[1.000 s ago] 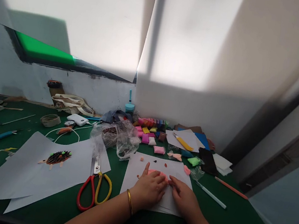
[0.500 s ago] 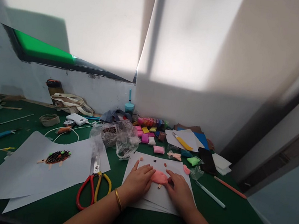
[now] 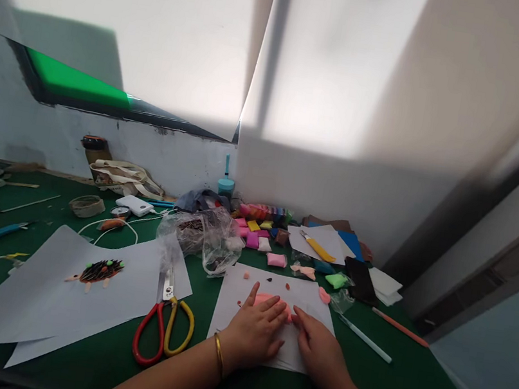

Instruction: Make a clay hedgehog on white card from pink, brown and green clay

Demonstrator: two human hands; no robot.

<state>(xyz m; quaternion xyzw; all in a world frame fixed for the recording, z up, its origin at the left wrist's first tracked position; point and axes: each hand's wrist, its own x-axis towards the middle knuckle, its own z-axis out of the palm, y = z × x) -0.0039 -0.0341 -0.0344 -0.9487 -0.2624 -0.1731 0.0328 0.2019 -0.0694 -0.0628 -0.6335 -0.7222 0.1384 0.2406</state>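
A flat piece of pink modelling clay lies on white paper in front of me, largely covered by my hand. My left hand rests over it with the fingers stretched out. At the clay's right edge, my right hand touches it with its fingertips, the fingers extended and grasping nothing. Small bits of clay sit near the top of the paper: a pale pink ball, a black bit and a red-brown bit. Another pink clay lump is at the paper's right edge.
Red-and-yellow-handled scissors lie left of my paper. Further left, a hedgehog figure is on other sheets. Behind are a clear plastic bag, several clay packets and a yellow utility knife. A white pen lies at right.
My left hand has moved right and now lies over the pink clay, which it was beside before. My right hand has shifted slightly right, still by the clay's edge.
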